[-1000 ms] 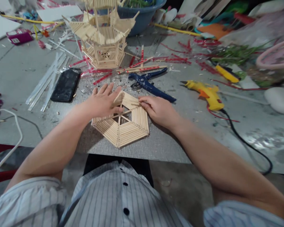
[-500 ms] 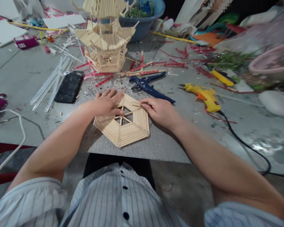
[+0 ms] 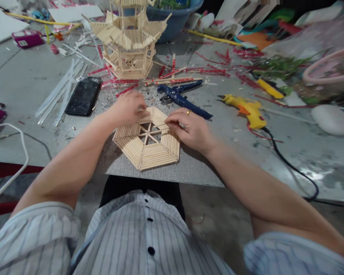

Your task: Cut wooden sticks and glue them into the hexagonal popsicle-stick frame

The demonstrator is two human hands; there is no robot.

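A hexagonal panel of thin wooden sticks lies flat near the table's front edge, with spokes crossing its open centre. Over its far left side is my left hand, fingers curled in towards the thumb; what they hold, if anything, is hidden. My right hand, with a ring on one finger, rests at the panel's far right side. Its thumb and fingertips are pinched on what looks like a short wooden stick lying over the panel, mostly covered by the fingers.
Beyond the panel stand a stick pagoda model and a blue basin. Blue pliers lie just past my right hand, a yellow glue gun with its cord farther right. Left are a black phone and clear glue sticks.
My left hand has lifted from lying flat on the panel, and its fingers have curled. My right hand has shifted slightly inward over the panel, still pinching. The panel has turned a little.
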